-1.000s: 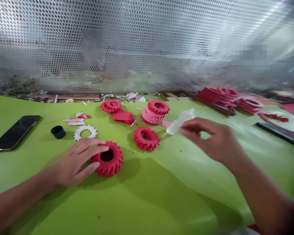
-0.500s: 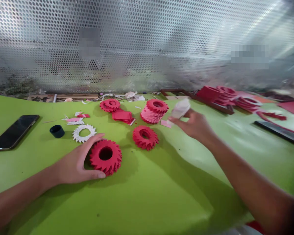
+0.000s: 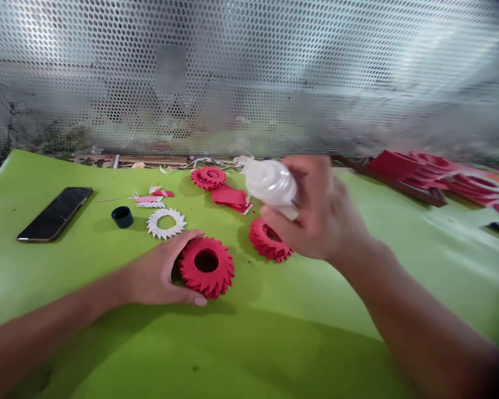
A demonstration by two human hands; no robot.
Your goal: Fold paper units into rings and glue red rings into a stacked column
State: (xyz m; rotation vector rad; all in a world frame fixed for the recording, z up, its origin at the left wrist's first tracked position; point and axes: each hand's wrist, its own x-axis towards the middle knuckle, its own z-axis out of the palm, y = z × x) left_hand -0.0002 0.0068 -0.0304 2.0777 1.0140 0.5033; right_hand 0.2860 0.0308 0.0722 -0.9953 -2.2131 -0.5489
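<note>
My left hand (image 3: 160, 271) grips the side of a thick red paper ring (image 3: 218, 282) with a zigzag toothed edge and a round central hole. My right hand (image 3: 320, 210), blurred by motion, holds a translucent white plastic bottle (image 3: 270, 183) up above the table. Below that hand lies a second toothed red ring (image 3: 264, 244), partly hidden. A white toothed paper ring (image 3: 165, 223) lies just beyond my left fingers, and a small black cap (image 3: 122, 217) sits to its left.
A smartphone (image 3: 55, 214) lies on the green table (image 3: 307, 343) at left. Red paper pieces (image 3: 229, 197) and another red ring (image 3: 208, 178) lie farther back. Stacked red rings (image 3: 432, 172) rest at back right, before a perforated metal sheet (image 3: 249, 77).
My right hand has raised the bottle and brought it left, now covering the pink-red stack. My left hand has shifted from the ring's top to its side, and the ring now faces up.
</note>
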